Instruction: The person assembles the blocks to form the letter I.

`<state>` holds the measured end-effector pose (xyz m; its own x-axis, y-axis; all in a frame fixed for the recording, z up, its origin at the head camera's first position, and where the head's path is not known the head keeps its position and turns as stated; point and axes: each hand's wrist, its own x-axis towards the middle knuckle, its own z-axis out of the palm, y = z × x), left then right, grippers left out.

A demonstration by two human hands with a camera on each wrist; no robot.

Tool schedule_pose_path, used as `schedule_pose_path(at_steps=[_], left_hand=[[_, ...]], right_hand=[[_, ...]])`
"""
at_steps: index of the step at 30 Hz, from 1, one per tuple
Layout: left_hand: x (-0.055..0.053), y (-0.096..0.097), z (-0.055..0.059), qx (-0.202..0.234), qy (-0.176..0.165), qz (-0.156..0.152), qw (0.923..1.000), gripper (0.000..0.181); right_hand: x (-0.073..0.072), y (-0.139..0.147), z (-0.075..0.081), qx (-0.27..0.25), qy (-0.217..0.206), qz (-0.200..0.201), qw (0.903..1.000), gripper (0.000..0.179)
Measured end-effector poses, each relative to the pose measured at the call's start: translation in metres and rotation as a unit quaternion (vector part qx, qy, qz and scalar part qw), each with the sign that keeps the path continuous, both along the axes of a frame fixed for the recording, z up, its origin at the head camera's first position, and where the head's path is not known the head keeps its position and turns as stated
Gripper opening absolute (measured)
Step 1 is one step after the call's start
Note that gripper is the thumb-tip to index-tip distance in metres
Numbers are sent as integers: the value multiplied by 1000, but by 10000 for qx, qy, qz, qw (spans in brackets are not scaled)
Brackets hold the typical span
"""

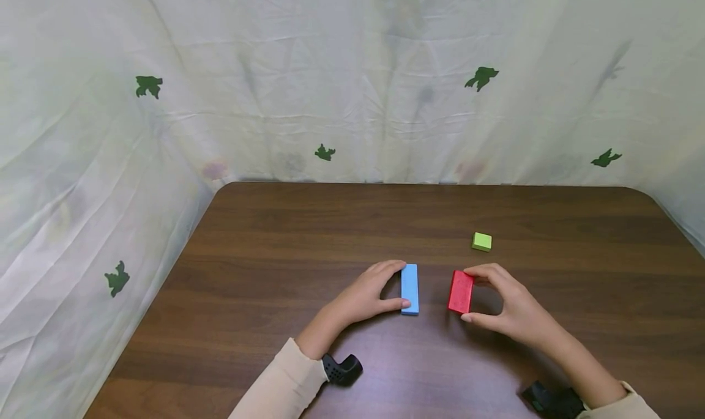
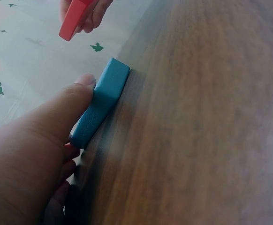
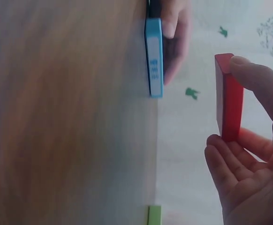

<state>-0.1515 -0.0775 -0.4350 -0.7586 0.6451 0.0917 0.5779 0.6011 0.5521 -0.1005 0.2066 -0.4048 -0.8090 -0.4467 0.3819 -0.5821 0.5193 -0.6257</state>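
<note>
A blue rectangular block lies on the brown table, its long side running away from the person. My left hand grips it by its two ends, thumb at the near end and fingers at the far one. In the right wrist view the blue block shows a pale printed label on its side. My right hand pinches a red block between thumb and fingertips. The right wrist view shows the red block held up off the table, to the right of the blue one.
A small light green block sits on the table beyond the right hand. The dark wood table ends at a pale curtain with green leaf-like shapes. Black devices are strapped at both wrists.
</note>
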Motion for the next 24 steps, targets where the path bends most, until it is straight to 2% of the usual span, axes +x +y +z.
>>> schedule_pose_path(at_steps=[13, 24], left_hand=[[1, 1, 1, -9, -82, 40, 10000, 73], [0, 0, 0, 19, -55, 22, 10000, 72]], right_hand=[[9, -23, -7, -36, 24, 636, 9980, 62], [17, -35, -17, -96, 8, 890, 9960, 66]])
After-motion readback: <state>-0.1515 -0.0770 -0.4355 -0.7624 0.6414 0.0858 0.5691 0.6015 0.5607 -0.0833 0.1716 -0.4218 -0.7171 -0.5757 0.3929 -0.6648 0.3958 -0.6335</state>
